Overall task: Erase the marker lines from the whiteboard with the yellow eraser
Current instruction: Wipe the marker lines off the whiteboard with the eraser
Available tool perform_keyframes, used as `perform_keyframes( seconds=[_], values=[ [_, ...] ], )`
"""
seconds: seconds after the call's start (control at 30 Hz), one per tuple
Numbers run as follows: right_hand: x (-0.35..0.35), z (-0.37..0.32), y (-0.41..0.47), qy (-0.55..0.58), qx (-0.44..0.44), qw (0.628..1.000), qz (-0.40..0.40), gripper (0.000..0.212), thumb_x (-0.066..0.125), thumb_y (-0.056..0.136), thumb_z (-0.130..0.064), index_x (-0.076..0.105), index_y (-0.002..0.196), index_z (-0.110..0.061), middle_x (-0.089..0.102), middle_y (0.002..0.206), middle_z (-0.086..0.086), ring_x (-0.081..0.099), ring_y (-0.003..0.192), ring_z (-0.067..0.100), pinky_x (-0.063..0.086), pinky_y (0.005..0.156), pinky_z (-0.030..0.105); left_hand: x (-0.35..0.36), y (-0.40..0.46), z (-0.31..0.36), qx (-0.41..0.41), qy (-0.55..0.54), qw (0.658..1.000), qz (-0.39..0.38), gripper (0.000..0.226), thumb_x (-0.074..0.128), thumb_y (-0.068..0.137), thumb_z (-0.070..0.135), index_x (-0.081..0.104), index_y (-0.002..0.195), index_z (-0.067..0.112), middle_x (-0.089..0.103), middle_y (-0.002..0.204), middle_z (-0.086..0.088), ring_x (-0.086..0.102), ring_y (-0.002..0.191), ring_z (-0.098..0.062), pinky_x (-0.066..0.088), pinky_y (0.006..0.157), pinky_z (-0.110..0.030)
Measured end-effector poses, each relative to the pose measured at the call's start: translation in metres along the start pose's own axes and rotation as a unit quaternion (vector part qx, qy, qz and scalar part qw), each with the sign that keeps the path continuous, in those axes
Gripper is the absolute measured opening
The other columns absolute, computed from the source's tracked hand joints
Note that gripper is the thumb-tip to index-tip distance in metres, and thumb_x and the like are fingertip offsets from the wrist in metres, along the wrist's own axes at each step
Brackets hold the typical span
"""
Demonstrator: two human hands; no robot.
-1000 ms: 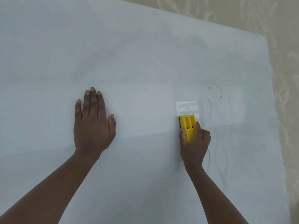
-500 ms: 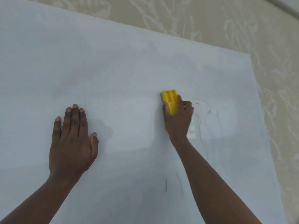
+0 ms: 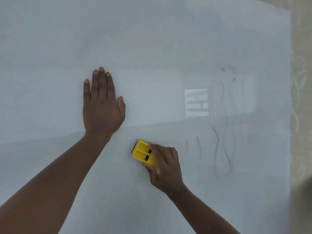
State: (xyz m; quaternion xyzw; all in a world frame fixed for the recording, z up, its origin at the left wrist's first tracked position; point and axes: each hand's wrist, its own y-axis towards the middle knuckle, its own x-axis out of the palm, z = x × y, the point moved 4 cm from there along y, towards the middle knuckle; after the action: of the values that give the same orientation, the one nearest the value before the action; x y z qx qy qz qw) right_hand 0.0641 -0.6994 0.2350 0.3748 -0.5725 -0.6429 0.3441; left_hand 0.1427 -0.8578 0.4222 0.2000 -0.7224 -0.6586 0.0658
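Observation:
The whiteboard (image 3: 152,39) fills nearly the whole view. Thin dark wavy marker lines (image 3: 217,149) remain on its right part, and fainter ones run higher up. My right hand (image 3: 164,166) grips the yellow eraser (image 3: 143,152) by its right end and holds it against the board, left of those lines. The eraser's dark pad shows at its left edge. My left hand (image 3: 101,105) lies flat on the board, fingers straight and together, up and to the left of the eraser.
The board's right edge (image 3: 290,115) meets a beige patterned surface (image 3: 300,81). A bright window-like reflection (image 3: 196,103) sits on the board above the eraser's right side.
My right hand has brought the eraser down and to the left, from beside the upper marks to below my left hand's level. The camera view shifted; my left hand stays flat on the board.

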Motion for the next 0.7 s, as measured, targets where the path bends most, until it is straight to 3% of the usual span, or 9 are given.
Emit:
perform_keyframes(
  seconds=[0.2,0.3,0.5,0.7],
  values=[
    [0.001,-0.020,-0.080,-0.032,0.030,0.998,-0.054,0.056,0.069,0.091,-0.040,0.052,0.138,-0.014,0.061,0.124,0.004,0.057,0.105,0.023,0.048,0.091,0.033,0.003,-0.015,0.009,0.013,-0.039,0.999,-0.010,0.072,0.033,0.101,0.032,0.009,0.159,-0.004,0.009,0.168,-0.025,0.006,0.158,-0.036,0.008,0.129,-0.053],
    [-0.003,-0.014,-0.092,-0.074,0.056,0.994,-0.061,0.056,0.067,0.092,-0.043,0.050,0.136,-0.011,0.061,0.119,0.006,0.057,0.099,0.024,0.049,0.086,0.033,0.002,-0.020,0.039,0.061,-0.060,0.996,-0.004,0.074,0.036,0.100,0.033,0.011,0.159,-0.004,0.009,0.169,-0.024,0.007,0.159,-0.035,0.007,0.130,-0.051],
    [-0.025,0.034,-0.116,-0.092,0.148,0.985,0.002,0.057,0.058,0.096,-0.043,0.044,0.138,-0.006,0.048,0.118,0.006,0.052,0.099,0.022,0.054,0.080,0.038,0.007,-0.001,0.107,0.071,-0.095,0.993,-0.005,0.076,0.038,0.099,0.034,0.012,0.159,-0.003,0.009,0.169,-0.023,0.006,0.159,-0.034,0.009,0.130,-0.052],
    [-0.063,0.118,-0.130,-0.093,0.277,0.953,0.079,0.059,0.047,0.099,-0.044,0.035,0.142,-0.005,0.041,0.113,0.008,0.054,0.093,0.031,0.055,0.076,0.046,0.031,0.012,0.130,0.046,-0.076,0.996,0.014,0.073,0.034,0.099,0.031,0.011,0.158,-0.004,0.010,0.168,-0.026,0.006,0.158,-0.036,0.004,0.129,-0.052]
  ],
)
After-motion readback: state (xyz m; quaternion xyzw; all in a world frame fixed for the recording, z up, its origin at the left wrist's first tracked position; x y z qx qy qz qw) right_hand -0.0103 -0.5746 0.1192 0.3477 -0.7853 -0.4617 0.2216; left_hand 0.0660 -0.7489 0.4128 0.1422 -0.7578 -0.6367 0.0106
